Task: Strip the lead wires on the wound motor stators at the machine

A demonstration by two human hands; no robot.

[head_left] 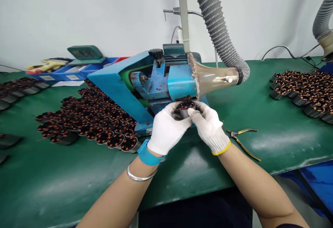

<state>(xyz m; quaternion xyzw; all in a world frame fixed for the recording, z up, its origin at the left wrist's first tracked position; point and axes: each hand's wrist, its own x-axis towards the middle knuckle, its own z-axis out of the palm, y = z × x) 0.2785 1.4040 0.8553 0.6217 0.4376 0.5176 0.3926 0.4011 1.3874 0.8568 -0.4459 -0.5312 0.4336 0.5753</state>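
Between my two gloved hands is a motor stator (185,109), a grey metal ring with dark and copper windings inside. My left hand (169,127), in a smooth white glove with a blue wrist strap below it, wraps around the stator's left side. On the other side my right hand (206,122), in a knitted glove with a yellow cuff, grips it with the thumb across its front. The stator sits right under the front of a blue belt-driven machine (182,82); whether the two touch I cannot tell.
Many stators (99,117) stand in rows left of the machine, and another group (307,92) is at the right. Yellow-handled pliers (240,136) lie open beside my right wrist. A grey hose (215,19) joins a clear funnel (215,78). Blue bins (70,73) and a digital display (85,52) stand at back left.
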